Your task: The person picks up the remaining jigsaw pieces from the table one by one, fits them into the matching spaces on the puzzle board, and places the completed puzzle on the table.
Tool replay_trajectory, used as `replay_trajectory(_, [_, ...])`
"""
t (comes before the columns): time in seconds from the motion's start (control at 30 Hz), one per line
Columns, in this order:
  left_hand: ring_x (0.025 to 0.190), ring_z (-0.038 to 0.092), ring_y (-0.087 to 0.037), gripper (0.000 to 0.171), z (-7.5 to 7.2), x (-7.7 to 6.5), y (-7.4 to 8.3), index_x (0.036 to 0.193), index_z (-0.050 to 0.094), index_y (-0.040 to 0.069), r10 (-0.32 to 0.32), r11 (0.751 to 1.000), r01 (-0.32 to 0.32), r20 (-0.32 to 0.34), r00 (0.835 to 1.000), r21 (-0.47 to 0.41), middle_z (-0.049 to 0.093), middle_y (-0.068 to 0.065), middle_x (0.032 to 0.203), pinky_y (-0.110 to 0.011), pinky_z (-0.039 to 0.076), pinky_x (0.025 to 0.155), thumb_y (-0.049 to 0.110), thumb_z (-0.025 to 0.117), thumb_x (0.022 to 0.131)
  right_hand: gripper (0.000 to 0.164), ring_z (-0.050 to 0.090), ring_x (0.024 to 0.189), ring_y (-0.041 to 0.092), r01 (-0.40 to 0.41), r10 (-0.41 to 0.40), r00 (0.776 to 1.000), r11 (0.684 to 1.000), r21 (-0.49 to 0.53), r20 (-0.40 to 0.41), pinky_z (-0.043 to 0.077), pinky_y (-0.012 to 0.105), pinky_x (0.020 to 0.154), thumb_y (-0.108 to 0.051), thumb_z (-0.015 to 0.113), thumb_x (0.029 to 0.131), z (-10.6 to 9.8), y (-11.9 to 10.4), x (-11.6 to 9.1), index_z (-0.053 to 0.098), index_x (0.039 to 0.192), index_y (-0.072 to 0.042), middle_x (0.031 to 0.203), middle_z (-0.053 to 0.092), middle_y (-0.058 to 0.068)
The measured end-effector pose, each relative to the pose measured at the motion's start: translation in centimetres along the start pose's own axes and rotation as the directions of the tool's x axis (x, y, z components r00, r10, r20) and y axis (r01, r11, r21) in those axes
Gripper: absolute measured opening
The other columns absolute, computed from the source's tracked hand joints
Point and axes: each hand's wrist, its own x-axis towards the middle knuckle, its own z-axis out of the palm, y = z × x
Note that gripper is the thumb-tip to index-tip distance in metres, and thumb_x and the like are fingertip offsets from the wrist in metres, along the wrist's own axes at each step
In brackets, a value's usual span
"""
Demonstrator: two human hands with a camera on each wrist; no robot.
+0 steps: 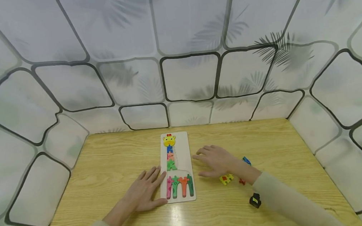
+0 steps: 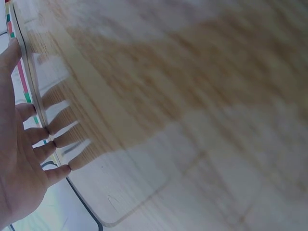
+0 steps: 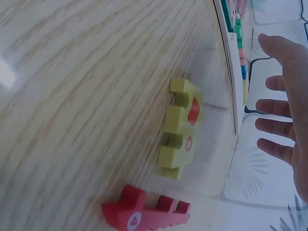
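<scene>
While left hand (image 1: 145, 192), straight-fingered, holding nothing, lies at puzzle board (image 1: 182, 150)'s edge, right hand (image 1: 216, 161) hovers spread, empty; step, apparently: piece-fitting; next move likely needs pinching loose yellow piece (image 3: 175, 120).

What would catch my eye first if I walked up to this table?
Probably the yellow giraffe head at the far end of the white board mid-table, with a colourful neck and legs nearer the person. Next, the two hands: the left hand at the board's left edge, the right hand just off its right. Then the loose yellow piece, red piece and blue piece, right of the board.
</scene>
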Motion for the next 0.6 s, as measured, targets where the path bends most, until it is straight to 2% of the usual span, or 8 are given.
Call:
replay_trajectory(0.2, [0.158,0.037,-0.039,0.096,0.1,0.0,0.0,0.165,0.038,0.013,-0.002,1.0,0.002,0.003,1.0,-0.001,0.036,-0.02,0.171,-0.06,0.038,0.126,0.078,0.052,0.095,0.067,0.065,0.129,0.028,0.015,-0.016,0.999,1.0,-0.019,-0.03,0.058,0.048,0.105,-0.061,0.063,0.099,0.2,0.6,-1.0,0.06,0.149,-0.018,0.142,0.066,0.008])
replay_trajectory(0.6, [0.159,0.037,-0.039,0.096,0.0,0.0,0.0,0.165,0.037,0.014,-0.005,1.0,0.005,0.014,1.0,-0.008,0.036,-0.02,0.171,-0.06,0.038,0.127,0.078,0.051,0.095,0.067,0.065,0.128,0.027,0.013,-0.015,0.999,0.999,-0.047,-0.029,0.059,0.048,0.104,-0.062,0.061,0.1,0.6,1.5,-2.7,0.06,0.149,-0.017,0.141,0.067,0.007])
